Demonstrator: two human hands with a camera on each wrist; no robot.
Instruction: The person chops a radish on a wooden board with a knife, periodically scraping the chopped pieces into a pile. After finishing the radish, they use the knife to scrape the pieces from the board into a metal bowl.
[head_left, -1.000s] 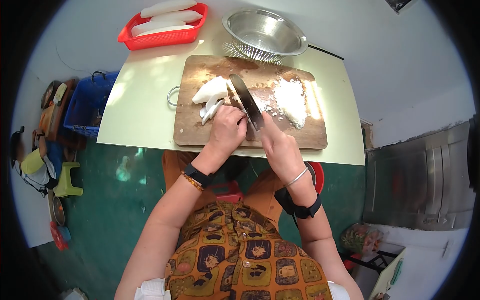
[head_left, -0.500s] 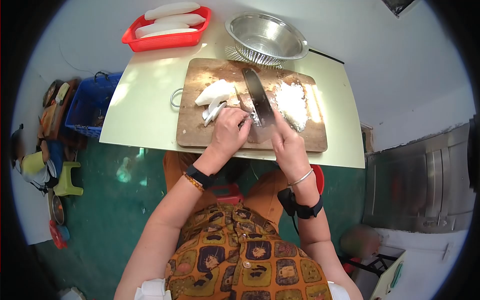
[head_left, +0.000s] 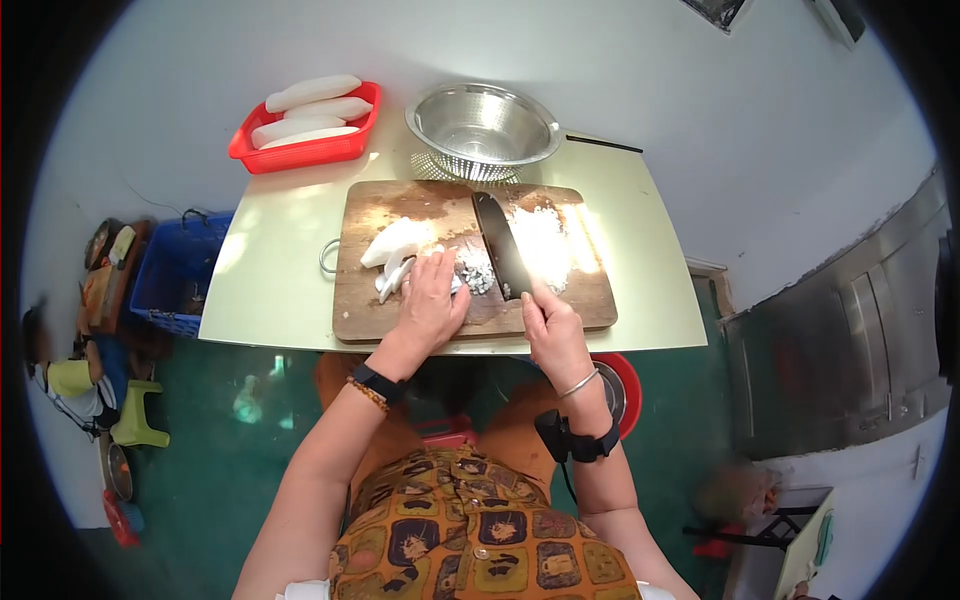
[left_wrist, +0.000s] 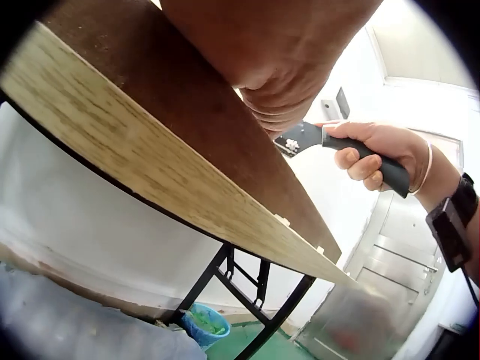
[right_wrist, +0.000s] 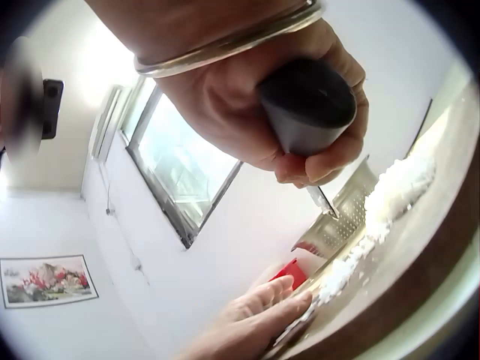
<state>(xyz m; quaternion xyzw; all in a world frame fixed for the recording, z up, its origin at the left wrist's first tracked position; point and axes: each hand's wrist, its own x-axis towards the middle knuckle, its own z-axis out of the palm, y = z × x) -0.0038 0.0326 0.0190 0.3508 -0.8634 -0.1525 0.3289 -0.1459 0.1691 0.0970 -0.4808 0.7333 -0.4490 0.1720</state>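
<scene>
White bits on the board, whole roots behind it

White bits, cut very small, lie in a big heap on the right part of the board. We see a smaller bunch of tiny pieces near its middle. On its left part lie some flat slices and, just behind them, one thick chunk. So we think a good lot is chopped, but the slices and the chunk look like they need more cuts.

On the board, the black blade sits between the big heap and the tiny pieces. We can't tell if its edge touches the wood. The right hand, at the board's near edge, has its fingers wrapped around the dark handle. A few crumbs stick to the blade near that hand.

The left hand is over the board, left of the blade, with its fingers out long and close together, next to the slices and the tiny pieces. We can't tell if anything is tucked under it.

Behind the board, to the left, four roots lie uncut in a red basket. If those are for chopping too, we guess most of the work is left. Right behind the board, a shiny metal bowl sits on a strainer full of holes. We see no chopped bits in the bowl.
</scene>
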